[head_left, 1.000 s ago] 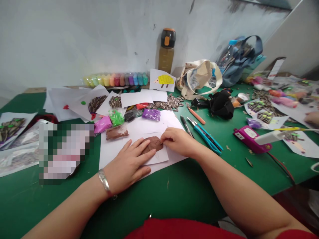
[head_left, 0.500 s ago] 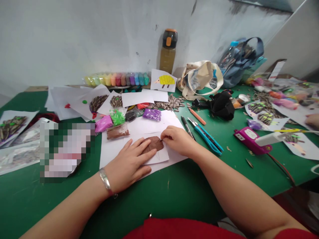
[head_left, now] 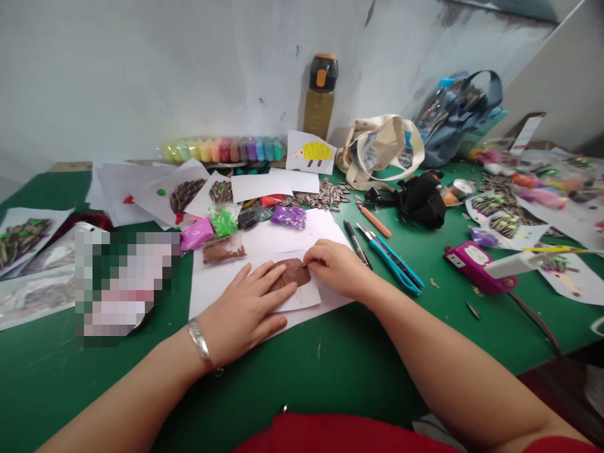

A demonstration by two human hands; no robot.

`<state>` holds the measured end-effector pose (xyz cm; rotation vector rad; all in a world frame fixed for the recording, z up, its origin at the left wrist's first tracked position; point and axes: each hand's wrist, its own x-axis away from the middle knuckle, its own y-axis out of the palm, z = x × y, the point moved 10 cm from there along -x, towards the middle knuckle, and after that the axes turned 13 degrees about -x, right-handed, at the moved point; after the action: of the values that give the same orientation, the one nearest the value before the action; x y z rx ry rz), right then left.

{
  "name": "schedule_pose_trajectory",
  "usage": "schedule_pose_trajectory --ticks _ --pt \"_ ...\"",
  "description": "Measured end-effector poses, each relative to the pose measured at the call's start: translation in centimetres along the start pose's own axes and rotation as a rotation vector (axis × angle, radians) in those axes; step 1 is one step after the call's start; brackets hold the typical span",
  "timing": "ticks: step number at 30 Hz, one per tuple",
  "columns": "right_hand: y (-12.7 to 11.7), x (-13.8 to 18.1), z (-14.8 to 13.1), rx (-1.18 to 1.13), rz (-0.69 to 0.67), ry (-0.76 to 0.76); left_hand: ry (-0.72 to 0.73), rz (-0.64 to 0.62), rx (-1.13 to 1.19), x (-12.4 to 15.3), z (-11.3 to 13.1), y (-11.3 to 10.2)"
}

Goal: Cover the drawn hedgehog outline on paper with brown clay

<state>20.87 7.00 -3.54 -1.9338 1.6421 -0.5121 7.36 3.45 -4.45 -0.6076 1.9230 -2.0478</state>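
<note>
A flattened patch of brown modelling clay (head_left: 293,272) lies on a small white sheet of paper (head_left: 302,301), where faint pencil lines show. My left hand (head_left: 252,304) rests flat with fingers spread, its fingertips over the clay's left part and the paper. At the clay's right edge my right hand (head_left: 325,263) is closed in a pinch; a tiny dark bit shows at its fingertips, too small to name. Under the small sheet is a larger white sheet (head_left: 210,296). A bag of brown clay (head_left: 224,249) sits just beyond my left hand.
Purple (head_left: 289,217), green and pink clay packs lie behind the paper, near loose sunflower seeds (head_left: 325,195). Right of my right hand are a black pen (head_left: 356,242) and blue scissors-like tool (head_left: 391,261). A hedgehog picture (head_left: 311,153) leans before a bottle (head_left: 319,100).
My hands stay in almost the same place on the clay and paper. Another person's hand at the far right edge has gone out of view.
</note>
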Motion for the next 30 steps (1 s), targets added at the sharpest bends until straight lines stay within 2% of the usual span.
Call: schedule_pose_trajectory --ticks 30 --pt "-0.07 0.38 -0.56 -0.009 0.007 -0.046 -0.01 0.043 0.028 0.02 0.0 -0.27"
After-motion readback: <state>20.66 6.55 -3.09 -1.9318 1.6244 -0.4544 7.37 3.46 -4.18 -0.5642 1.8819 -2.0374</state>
